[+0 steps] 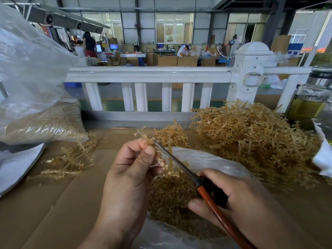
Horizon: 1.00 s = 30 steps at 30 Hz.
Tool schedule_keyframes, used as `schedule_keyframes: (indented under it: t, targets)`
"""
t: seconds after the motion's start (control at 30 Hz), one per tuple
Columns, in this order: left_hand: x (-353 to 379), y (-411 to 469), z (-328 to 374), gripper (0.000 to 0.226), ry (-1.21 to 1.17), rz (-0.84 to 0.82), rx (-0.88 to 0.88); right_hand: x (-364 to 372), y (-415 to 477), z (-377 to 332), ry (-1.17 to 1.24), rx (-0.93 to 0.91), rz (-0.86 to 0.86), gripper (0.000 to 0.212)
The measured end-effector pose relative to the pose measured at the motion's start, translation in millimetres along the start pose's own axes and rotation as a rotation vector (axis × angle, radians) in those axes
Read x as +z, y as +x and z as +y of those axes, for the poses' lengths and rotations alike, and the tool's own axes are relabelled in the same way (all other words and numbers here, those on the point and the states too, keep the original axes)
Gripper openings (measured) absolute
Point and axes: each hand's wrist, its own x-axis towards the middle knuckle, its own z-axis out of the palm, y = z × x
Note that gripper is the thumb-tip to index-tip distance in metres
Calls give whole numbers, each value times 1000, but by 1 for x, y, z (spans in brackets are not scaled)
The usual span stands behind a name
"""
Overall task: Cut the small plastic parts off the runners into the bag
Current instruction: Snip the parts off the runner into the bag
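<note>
Left hand (129, 169), near centre: thumb and forefinger clamped together on one tan runner (142, 134), the other fingers curled in; the runner's cross-shaped tip sticks up past the fingertips and its lower branches, with small parts attached, hang to the right of the palm. Right hand (233, 200), near right: fingers wrapped tight round the orange handle of a pair of snips (208, 193), thumb lying along the handle. Blade (176, 162): thin and dark, slanting up and left from the black pivot, its tip just beside the left thumb and touching the runner; the blades read as a single line. Bag (212, 159): clear plastic, mouth open, spread under both hands, holding a mound of cut parts (170, 194) directly below the held runner. Heap of runners (251, 137): large, tangled, tan, far right of the bag. Small clump of runners (170, 135): just beyond the bag, touching the heap's left edge. Loose runners (71, 159): left of the hands, well apart from the heap. Cardboard (53, 203): flattened sheets covering the work surface. Second clear bag (45, 123): far left, its lower part full of tan parts, its upper part standing up crumpled. Bottle (309, 103): glass, yellowish liquid, far right. White railing (147, 74): across the far edge, workshop and seated people beyond.
</note>
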Motion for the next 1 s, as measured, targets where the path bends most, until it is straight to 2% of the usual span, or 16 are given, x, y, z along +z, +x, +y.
schedule_keyframes:
  t: [0.13, 0.4, 0.63, 0.83, 0.97, 1.0]
  targets:
    - [0, -1, 1, 4, 7, -24, -8, 0, 0, 0, -8, 5, 5, 55]
    - [3, -3, 0, 7, 9, -34, -12, 0, -1, -3, -1, -4, 35, 62]
    - [4, -2, -1, 13, -35, -54, -19, 2, -2, -5, 29, 10, 62, 54]
    - [3, -2, -4, 12, -45, -52, -46, 3, -4, -4, 44, -34, 84, 61]
    - [-1, 1, -8, 4, -2, 20, -22, 5, -5, -7, -144, -75, 151, 38]
    - [-1, 2, -8, 5, 17, 36, -7, 5, -5, -9, -196, -91, 186, 43]
